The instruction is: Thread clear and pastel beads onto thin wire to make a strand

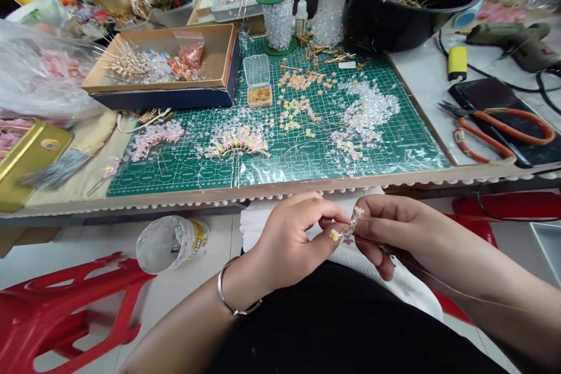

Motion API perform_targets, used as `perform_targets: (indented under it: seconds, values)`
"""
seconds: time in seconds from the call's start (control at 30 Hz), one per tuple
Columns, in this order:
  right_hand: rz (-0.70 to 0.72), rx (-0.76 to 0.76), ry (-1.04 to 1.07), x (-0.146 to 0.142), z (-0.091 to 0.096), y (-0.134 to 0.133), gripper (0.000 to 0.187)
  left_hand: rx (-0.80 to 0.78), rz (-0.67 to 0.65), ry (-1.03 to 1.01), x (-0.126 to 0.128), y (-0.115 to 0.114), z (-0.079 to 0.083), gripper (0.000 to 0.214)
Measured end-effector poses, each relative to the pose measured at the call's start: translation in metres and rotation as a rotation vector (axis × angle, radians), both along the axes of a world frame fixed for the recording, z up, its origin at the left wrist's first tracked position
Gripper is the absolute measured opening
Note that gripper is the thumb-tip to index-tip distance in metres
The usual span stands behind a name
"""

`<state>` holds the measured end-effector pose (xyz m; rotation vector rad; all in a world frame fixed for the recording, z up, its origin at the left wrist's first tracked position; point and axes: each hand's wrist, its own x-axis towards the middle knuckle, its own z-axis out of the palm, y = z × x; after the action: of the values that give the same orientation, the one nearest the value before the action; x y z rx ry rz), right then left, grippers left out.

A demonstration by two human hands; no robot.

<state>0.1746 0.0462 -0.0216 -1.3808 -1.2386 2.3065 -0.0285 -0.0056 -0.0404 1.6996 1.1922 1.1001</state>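
Low in the middle of the frame, just under the table edge, both hands meet over the lap on a small wired sprig of clear and pale yellow flower beads (346, 231). The left hand (287, 242) has thumb and forefinger pinched shut on its lower end. The right hand (394, 228) is closed on the upper end, fingertips touching the top bead. A thin bare wire (442, 285) trails off along the right forearm towards the lower right.

From where I stand, the work wants a firm pinch right next to the bead being set, so the wire bends there and not further down. I'd hold the sprig over the white cloth (412, 292) on the lap, which would catch a dropped bead. The trailing wire looks liable to snag on the sleeve-side arm. The orange-handled pliers (495, 128) lie at the right of the frame, beside the green cutting mat (394, 143).
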Motion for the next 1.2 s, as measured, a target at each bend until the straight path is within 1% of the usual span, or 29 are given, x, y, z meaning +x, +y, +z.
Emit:
perform_targets:
  seconds: [0.17, 0.27, 0.37, 0.43, 0.53, 0.67, 0.77, 0.83, 0.9, 1.0, 1.1, 1.2]
  values:
    - [0.008, -0.041, 0.028, -0.003, 0.000, 0.002, 0.024, 0.076, -0.033, 0.061, -0.004, 0.001, 0.003, 0.010]
    - [0.033, -0.055, 0.044, -0.005, 0.005, 0.003, 0.025, 0.059, -0.055, 0.047, -0.004, 0.001, 0.003, 0.011]
    - [0.068, -0.045, 0.055, -0.006, 0.010, 0.003, 0.024, 0.022, -0.042, 0.034, -0.004, 0.000, 0.004, 0.010]
    - [0.086, -0.008, 0.054, -0.005, 0.012, 0.003, 0.025, 0.026, -0.030, 0.061, -0.003, 0.000, 0.005, 0.010]
    - [0.125, 0.079, 0.028, -0.004, 0.013, 0.005, 0.027, 0.088, -0.018, 0.100, -0.002, 0.000, 0.004, 0.012]
    - [0.186, 0.178, -0.055, -0.002, 0.010, 0.008, 0.013, 0.139, -0.005, 0.095, 0.000, 0.000, 0.002, 0.010]
    - [0.181, 0.242, -0.119, -0.001, 0.005, 0.008, 0.015, 0.128, -0.004, 0.082, 0.001, 0.000, 0.002, 0.012]
    - [0.156, 0.296, -0.157, 0.000, -0.001, 0.006, 0.017, 0.119, -0.006, 0.036, 0.002, 0.000, 0.001, 0.013]
    - [0.129, 0.347, -0.176, 0.001, -0.007, 0.004, 0.016, 0.077, -0.001, -0.036, 0.003, -0.001, -0.001, 0.011]
    - [0.089, 0.397, -0.172, 0.001, -0.011, 0.002, 0.022, -0.088, 0.012, -0.151, 0.005, -0.003, -0.005, 0.007]
    - [0.021, 0.438, -0.172, 0.002, -0.011, 0.001, 0.024, -0.264, 0.018, -0.344, 0.004, -0.003, -0.010, 0.009]
    - [-0.059, 0.470, -0.173, 0.007, -0.010, 0.001, 0.023, -0.312, 0.032, -0.550, -0.001, -0.002, -0.013, 0.011]
